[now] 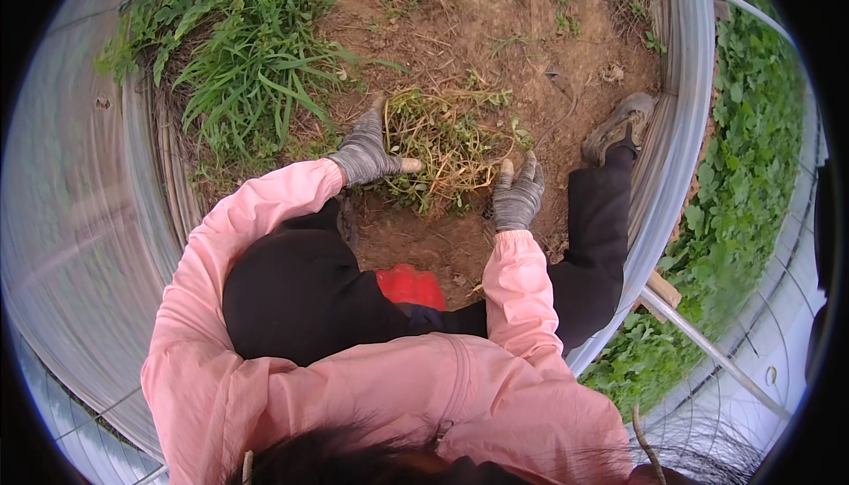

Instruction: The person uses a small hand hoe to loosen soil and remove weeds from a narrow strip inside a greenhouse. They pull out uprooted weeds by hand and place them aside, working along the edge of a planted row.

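A loose heap of pulled weeds (451, 143), green leaves mixed with yellowed stems, lies on brown soil between my two hands. My left hand (368, 150), in a grey knit glove with tan fingertips, rests against the heap's left side. Its thumb and fingers are spread wide around that edge. At the lower right of the heap is my right hand (519, 194), gloved the same way, fingers apart and tips at the stems. Neither hand shows a closed grip on the weeds. Part of the left fingers is hidden by leaves.
Tall green grass (259, 67) grows at the upper left. Clear plastic sheeting (690, 87) borders the strip of soil (530, 27) on both sides. A red object (411, 286) sits below my legs. My shoe (620, 127) is near the right sheeting, with leafy plants (743, 153) beyond.
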